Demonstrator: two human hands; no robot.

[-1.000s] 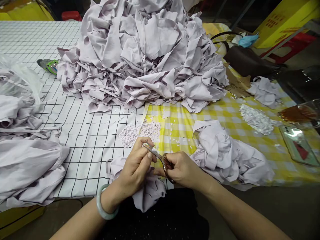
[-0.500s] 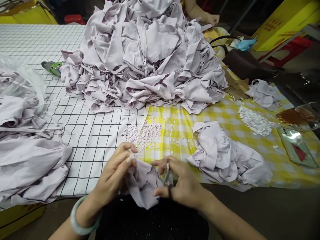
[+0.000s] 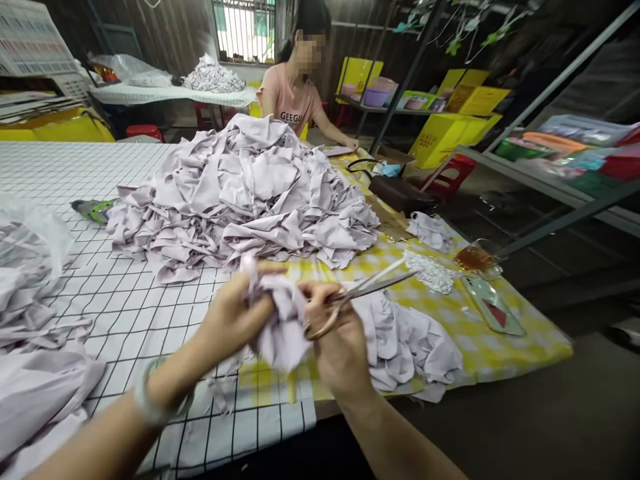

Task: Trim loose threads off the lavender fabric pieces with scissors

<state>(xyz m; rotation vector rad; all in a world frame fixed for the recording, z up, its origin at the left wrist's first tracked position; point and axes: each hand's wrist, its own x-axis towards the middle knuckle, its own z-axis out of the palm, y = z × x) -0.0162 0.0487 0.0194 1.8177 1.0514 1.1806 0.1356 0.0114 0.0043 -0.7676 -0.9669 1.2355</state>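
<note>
My left hand point(image 3: 240, 313), with a pale bangle on its wrist, is closed round a bunched piece of light lilac cloth point(image 3: 283, 327). It is raised over the near part of the table and slightly blurred. Beside it, my right hand point(image 3: 340, 347) has its fingers round the handles of a pair of scissors point(image 3: 357, 291). The blades stand a little apart and point up and to the right, away from the cloth. Right behind that hand lies a small heap of the same cloth point(image 3: 405, 340).
A large pile of lilac cloth point(image 3: 250, 187) fills the table's middle, with more cloth point(image 3: 40, 393) at left. Small white scraps point(image 3: 430, 270), a phone point(image 3: 493, 305) and a glass of brown liquid point(image 3: 475, 259) lie at right. A person point(image 3: 293, 100) sits across the table.
The view has tilted up, bringing the person and shelves into sight. My hands have lifted the cloth off the table edge, and the scissors have swung from the cloth to point rightward.
</note>
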